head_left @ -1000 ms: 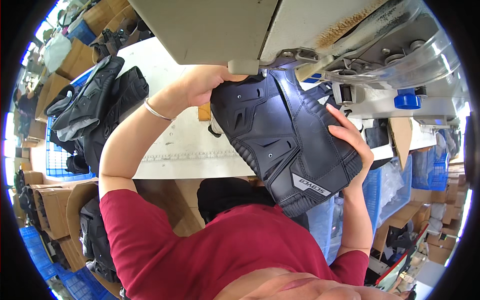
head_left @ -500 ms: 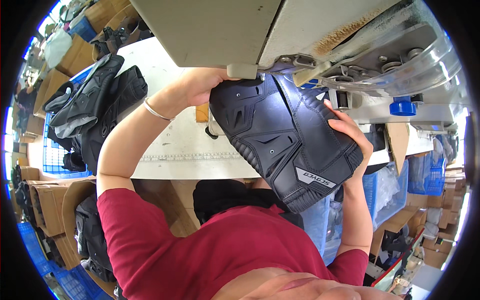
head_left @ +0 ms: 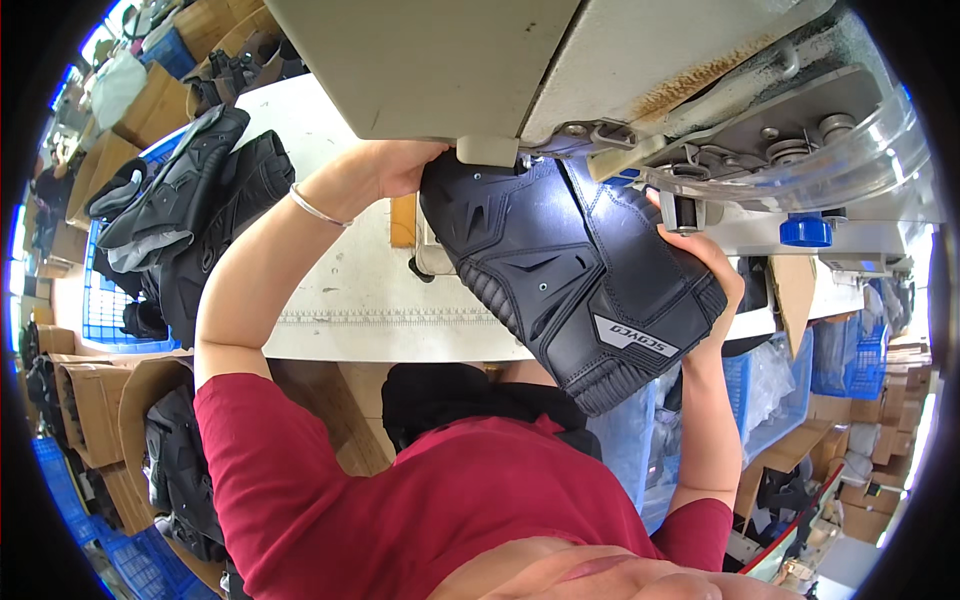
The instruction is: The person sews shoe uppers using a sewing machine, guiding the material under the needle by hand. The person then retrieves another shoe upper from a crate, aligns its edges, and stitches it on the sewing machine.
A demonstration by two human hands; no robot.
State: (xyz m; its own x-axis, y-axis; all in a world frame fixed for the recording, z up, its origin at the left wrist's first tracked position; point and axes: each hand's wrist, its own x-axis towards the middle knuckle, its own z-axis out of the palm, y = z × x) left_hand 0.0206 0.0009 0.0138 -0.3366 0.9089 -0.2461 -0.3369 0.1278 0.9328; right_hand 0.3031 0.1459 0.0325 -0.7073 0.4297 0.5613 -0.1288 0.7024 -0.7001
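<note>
- Here, at the far left, a blue plastic lattice basket [head_left: 108, 310] stands beside the table; a heap of soft black pieces with grey lining [head_left: 165, 225] lies over it;
- next, a flat white work table [head_left: 350, 275] spreads inward, a ruler strip [head_left: 390, 316] running along its near edge;
- above that, the bare left hand [head_left: 400, 168], a thin silver bangle [head_left: 322, 211] at its wrist, meets the upper left corner of the black piece; its fingertips are hidden, so I cannot tell whether they pinch or press flat;
- in the middle, the black, stitched, leather-like boot piece [head_left: 545, 240] slants beneath a bulky pale grey machine [head_left: 450, 65]; light glares on its upper part, and its lower end juts past the table edge;
- to its right, the bare right hand [head_left: 712, 265] clasps its side, fingers curled over the edge;
- further right, a round blue plastic knob [head_left: 806, 231] hangs below the machine.
</note>
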